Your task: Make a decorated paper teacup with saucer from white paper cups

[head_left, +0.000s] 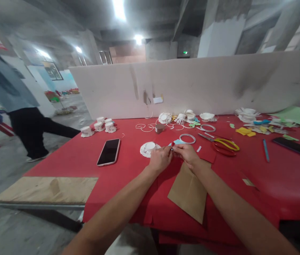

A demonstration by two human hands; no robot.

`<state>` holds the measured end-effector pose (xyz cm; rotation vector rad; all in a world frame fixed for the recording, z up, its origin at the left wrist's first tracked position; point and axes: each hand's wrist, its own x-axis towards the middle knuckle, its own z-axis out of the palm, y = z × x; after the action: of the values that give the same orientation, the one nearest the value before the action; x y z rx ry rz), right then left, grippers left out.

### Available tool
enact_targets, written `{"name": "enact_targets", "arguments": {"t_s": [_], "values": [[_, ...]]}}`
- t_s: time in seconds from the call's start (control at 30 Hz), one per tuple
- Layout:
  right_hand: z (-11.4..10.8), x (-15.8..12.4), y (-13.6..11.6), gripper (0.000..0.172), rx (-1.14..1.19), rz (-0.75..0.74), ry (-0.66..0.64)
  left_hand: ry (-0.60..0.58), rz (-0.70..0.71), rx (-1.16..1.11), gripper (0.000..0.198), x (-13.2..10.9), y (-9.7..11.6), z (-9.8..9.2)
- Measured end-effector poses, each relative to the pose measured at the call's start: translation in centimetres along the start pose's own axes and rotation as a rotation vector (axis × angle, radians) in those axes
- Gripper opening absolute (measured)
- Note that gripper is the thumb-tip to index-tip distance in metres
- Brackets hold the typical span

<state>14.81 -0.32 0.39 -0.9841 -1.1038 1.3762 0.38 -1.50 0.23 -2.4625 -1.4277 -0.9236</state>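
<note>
A person's left hand (160, 156) and right hand (185, 154) are meeting over the red tabletop (128, 173), each grip pinching closed on a small red piece (173, 144) that fingers are partly hiding. A fringed white paper piece (145, 150) is lying just left of the grip, a white ring (188, 142) just beyond, scissors (216, 141) to the right, a smartphone (109, 152) farther left.

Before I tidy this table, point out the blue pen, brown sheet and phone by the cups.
Blue pen (266, 150), head view: middle of barrel.
Brown sheet (188, 193), head view: central surface.
Phone (109, 152), head view: middle of screen.
</note>
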Motion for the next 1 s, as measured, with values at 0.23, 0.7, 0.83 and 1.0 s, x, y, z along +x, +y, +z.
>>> {"name": "enact_targets", "arguments": {"t_s": [0.23, 0.7, 0.83, 1.0], "values": [[0.0, 0.2, 0.0, 0.028, -0.063, -0.020, 0.008, 0.036, -0.229, -0.359, 0.021, 0.6, -0.1, 0.2], [0.1, 0.5, 0.2, 0.019, -0.324, -0.106, 0.100, -0.069, -0.545, -1.017, 0.018, 1.5, -1.0, 0.4], [-0.1, 0.6, 0.2, 0.020, -0.319, -0.199, 0.092, -0.181, -0.600, -1.456, 0.032, 1.6, -1.3, 0.0], [-0.8, 0.8, -0.1, 0.030, -0.194, -0.146, 0.059, -0.409, -0.531, -1.660, 0.044, 1.5, -1.6, -0.9]]}}
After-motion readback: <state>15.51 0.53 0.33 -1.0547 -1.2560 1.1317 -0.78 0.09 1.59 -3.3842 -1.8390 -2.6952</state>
